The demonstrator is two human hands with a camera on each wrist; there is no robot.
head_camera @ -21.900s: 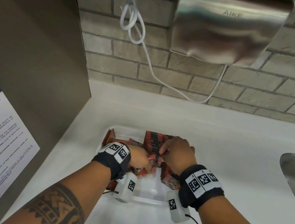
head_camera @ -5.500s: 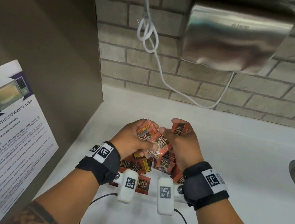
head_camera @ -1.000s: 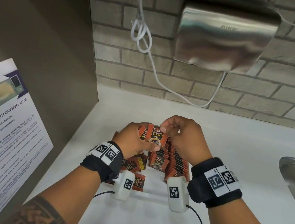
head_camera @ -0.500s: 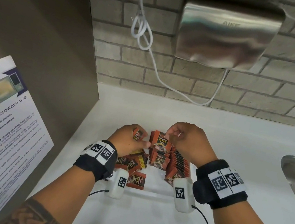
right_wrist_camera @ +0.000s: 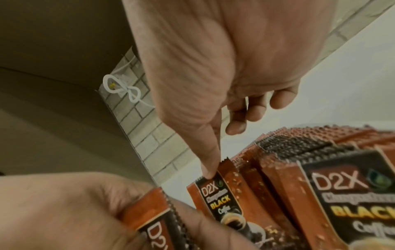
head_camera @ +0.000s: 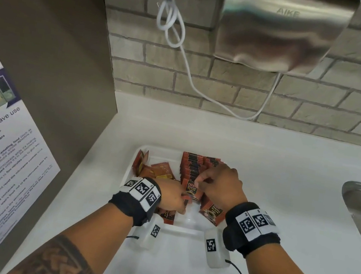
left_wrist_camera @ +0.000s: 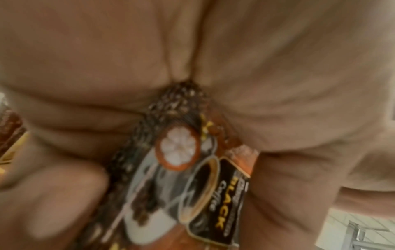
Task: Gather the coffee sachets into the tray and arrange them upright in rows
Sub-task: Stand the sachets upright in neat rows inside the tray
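Risk — the standing rows (head_camera: 193,171) at the tray's (head_camera: 182,230) right lean loosely; a nudge from the right hand (head_camera: 220,187) could topple them.

Right hand: palm down, thumb tip on the front sachet's (right_wrist_camera: 215,194) top edge, other fingers loosely curled, gripping nothing.

Left hand (head_camera: 172,198): low in the tray, fingers clamped on one sachet (left_wrist_camera: 192,186) — loose sachets (head_camera: 160,169) lie flat at the tray's left.

Orange-brown foil coffee sachets (head_camera: 192,188) with black panels and yellow lettering fill the white plastic tray (head_camera: 160,151); white table (head_camera: 276,178), grey brick wall (head_camera: 185,77), black wristbands (head_camera: 252,231) carrying black-and-white square codes.
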